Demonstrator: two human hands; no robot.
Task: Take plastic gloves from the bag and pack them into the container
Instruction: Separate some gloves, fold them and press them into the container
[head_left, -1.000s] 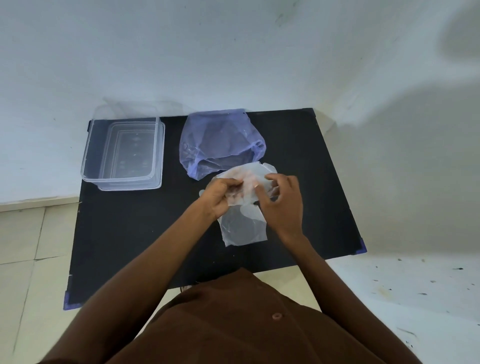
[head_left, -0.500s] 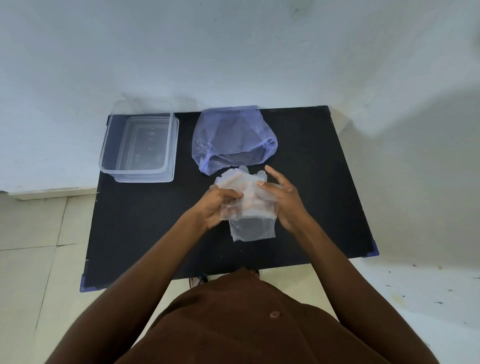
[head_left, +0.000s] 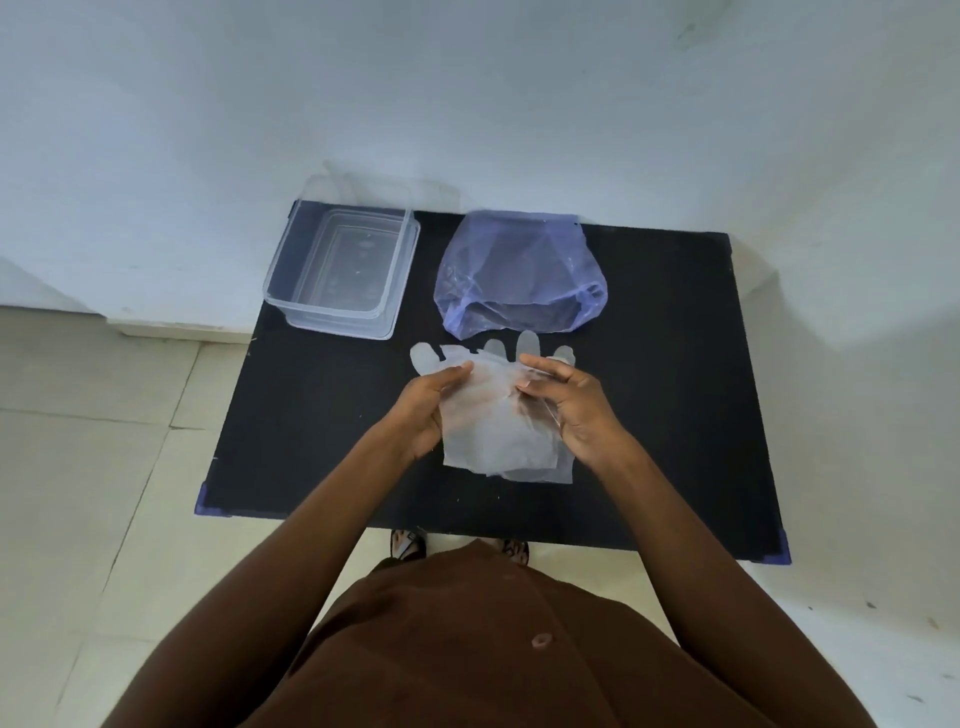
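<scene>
Head view: both hands (head_left: 582, 410) pinch thin translucent gloves (head_left: 498, 431), flat, crinkled.

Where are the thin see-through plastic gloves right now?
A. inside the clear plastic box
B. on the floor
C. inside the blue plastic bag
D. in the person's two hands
D: the thin see-through plastic gloves are held between the left hand and right hand, above the black table.

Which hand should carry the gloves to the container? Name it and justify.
Left. The left hand already grips the gloves and is on the container's side; the right hand would cross over.
</scene>
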